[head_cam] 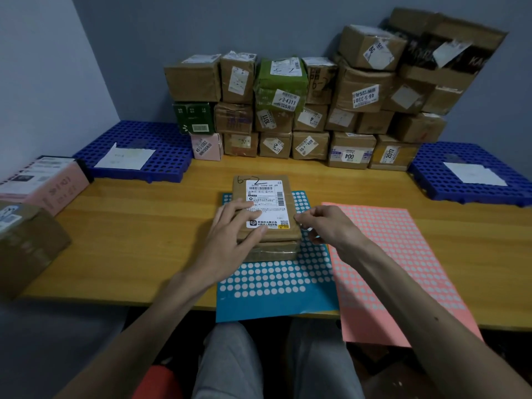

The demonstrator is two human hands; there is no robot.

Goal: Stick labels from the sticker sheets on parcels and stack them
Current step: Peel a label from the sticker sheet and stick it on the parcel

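Note:
A flat brown parcel [266,185] with a white shipping label and "6-2" written on it lies on the blue sticker sheet [276,286] at the table's middle. My left hand [233,228] rests flat on the parcel's near left part, fingers spread over the label. My right hand [322,224] hovers at the parcel's right edge with thumb and forefinger pinched together; I cannot tell whether a sticker is between them. A pink sticker sheet [400,254] lies to the right, under my right forearm.
Many labelled parcels [288,110] are stacked against the back wall. Blue perforated pallets lie at the left [138,145] and right [472,171], each with white paper on it. A pink box [49,182] and a brown box [26,243] stand at the table's left edge.

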